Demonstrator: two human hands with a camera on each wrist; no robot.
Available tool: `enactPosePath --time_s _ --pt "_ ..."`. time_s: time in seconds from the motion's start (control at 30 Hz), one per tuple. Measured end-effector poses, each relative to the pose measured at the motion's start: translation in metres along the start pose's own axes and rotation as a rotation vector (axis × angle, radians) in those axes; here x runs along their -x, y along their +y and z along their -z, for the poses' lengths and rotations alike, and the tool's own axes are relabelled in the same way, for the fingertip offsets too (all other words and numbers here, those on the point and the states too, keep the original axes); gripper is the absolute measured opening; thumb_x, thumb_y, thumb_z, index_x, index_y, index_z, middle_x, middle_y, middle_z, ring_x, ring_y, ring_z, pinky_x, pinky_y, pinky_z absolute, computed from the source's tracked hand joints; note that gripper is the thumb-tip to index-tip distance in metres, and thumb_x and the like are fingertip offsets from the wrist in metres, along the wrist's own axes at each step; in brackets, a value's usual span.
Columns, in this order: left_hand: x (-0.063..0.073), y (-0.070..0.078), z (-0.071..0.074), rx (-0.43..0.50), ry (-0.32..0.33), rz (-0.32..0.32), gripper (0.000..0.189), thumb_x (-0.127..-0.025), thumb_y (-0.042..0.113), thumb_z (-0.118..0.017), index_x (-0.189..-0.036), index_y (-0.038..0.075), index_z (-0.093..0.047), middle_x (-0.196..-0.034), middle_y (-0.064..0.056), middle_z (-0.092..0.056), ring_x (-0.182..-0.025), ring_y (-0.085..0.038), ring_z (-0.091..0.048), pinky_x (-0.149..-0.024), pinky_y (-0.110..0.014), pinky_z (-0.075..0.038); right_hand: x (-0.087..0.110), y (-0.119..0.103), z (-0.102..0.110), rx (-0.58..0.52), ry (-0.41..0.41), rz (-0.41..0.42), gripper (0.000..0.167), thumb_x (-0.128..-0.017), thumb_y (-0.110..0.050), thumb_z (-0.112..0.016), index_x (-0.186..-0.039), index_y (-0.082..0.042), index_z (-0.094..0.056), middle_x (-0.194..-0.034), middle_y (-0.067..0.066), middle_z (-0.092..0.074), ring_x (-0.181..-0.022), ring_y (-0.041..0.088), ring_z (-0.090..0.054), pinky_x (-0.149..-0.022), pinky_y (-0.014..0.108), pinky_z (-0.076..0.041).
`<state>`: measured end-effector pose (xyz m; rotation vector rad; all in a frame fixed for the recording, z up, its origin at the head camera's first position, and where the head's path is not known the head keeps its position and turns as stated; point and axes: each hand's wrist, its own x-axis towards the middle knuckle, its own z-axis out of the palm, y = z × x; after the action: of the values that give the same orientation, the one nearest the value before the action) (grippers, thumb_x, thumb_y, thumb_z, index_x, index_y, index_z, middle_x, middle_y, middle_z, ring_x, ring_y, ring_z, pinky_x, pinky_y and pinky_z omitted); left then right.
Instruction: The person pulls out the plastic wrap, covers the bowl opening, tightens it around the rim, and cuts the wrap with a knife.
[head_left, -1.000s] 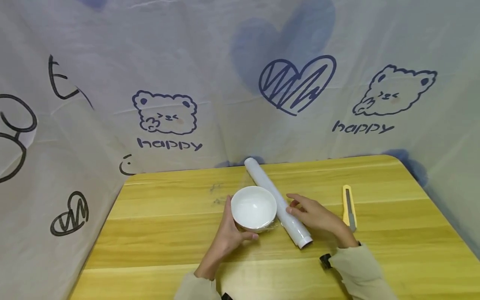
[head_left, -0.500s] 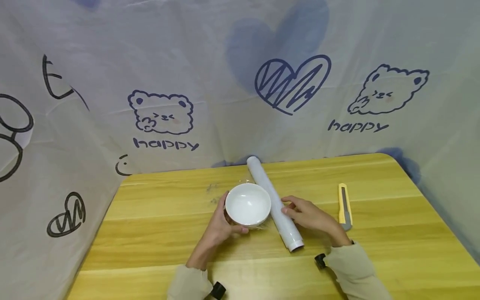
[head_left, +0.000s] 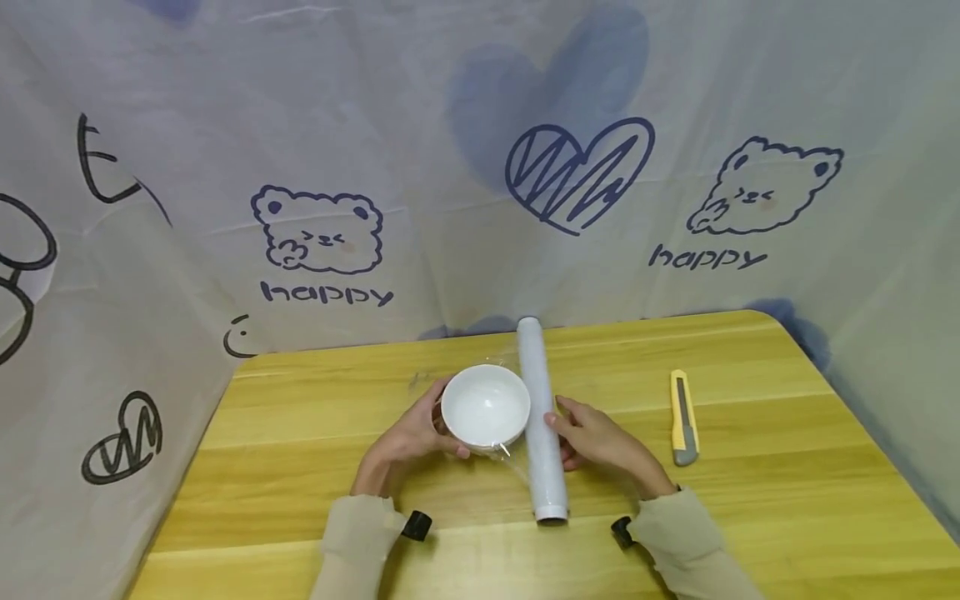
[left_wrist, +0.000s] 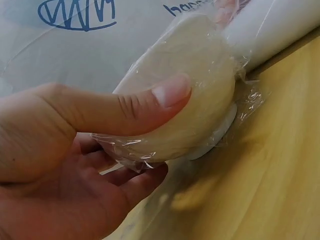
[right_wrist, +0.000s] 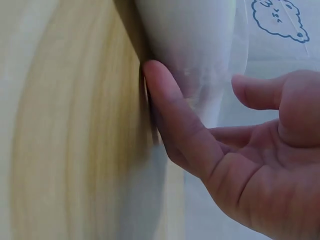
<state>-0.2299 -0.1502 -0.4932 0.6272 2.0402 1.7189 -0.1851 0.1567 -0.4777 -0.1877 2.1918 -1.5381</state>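
Note:
My left hand (head_left: 411,429) grips a white bowl (head_left: 486,407) from its left side, thumb along the near wall and fingers beneath. Clear cling film (left_wrist: 145,150) covers the bowl's outside in wrinkles, as the left wrist view shows. The bowl is tipped, its inside facing the head camera. Just right of it lies a long roll of cling film (head_left: 542,425), and a loose sheet spans the space between them. My right hand (head_left: 600,439) is at the roll's right side. Its extended fingers (right_wrist: 167,92) touch the roll low down near the table, and its thumb stands apart.
A yellow utility knife (head_left: 683,417) lies on the wooden table (head_left: 787,500), right of the right hand. Behind the table hangs a pale cloth (head_left: 442,167) with drawn bears and hearts. Each wrist wears a small black camera.
The roll has turned from slanting to nearly straight away from me. The left hand and bowl have shifted slightly left in view. The right hand has stayed beside the roll.

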Motion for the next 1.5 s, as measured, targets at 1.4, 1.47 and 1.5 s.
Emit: enactPosePath --time_s 1.4,1.47,1.5 --pt "0.002 -0.008 -0.018 -0.045 0.17 0.0 0.122 -0.06 -0.009 -0.096 -0.157 0.003 -0.022 -0.154 -0.02 -0.039 -0.136 -0.039 -0.043 -0.117 -0.052 -0.03 -0.016 -0.004 -0.008 -0.137 0.225 -0.018 0.071 -0.098 -0.014 -0.068 -0.152 0.012 -0.029 -0.119 0.029 -0.058 -0.098 0.032 -0.065 -0.082 0.043 -0.058" --pt "0.003 -0.008 -0.018 -0.049 0.178 0.002 0.123 -0.059 -0.009 -0.096 -0.157 0.003 -0.022 -0.154 -0.021 -0.039 -0.137 -0.039 -0.043 -0.116 -0.053 -0.031 -0.017 -0.003 -0.005 -0.18 0.213 -0.023 0.076 -0.097 -0.013 -0.067 -0.154 0.012 -0.024 -0.119 0.028 -0.055 -0.099 0.032 -0.063 -0.084 0.042 -0.057" --pt "0.003 -0.007 -0.017 -0.047 0.184 0.002 0.123 -0.058 -0.01 -0.096 -0.156 0.002 -0.023 -0.154 -0.021 -0.039 -0.136 -0.04 -0.043 -0.117 -0.053 -0.031 -0.017 -0.003 -0.004 -0.215 0.2 -0.027 0.077 -0.097 -0.012 -0.067 -0.156 0.012 -0.022 -0.118 0.027 -0.054 -0.1 0.032 -0.062 -0.085 0.042 -0.056"
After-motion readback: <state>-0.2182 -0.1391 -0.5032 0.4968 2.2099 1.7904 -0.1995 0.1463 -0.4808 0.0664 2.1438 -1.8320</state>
